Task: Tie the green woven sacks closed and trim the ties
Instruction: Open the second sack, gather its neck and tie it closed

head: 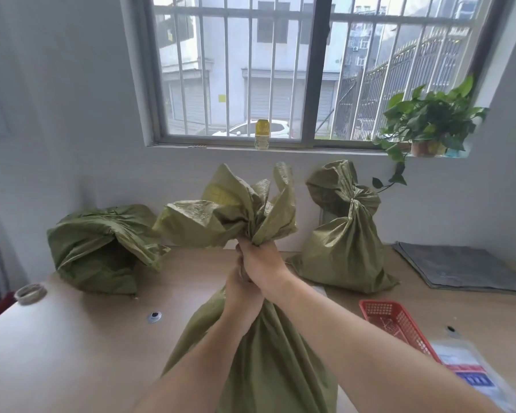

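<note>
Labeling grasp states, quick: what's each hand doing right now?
Left hand: grips the gathered neck of the near green woven sack, lower down.
Right hand: grips the same neck, just above the left.

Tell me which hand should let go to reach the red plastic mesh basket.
Right, probably. The red plastic mesh basket lies on the right hand's side; the left hand also grips the green woven sack's gathered neck and could hold it.
</note>
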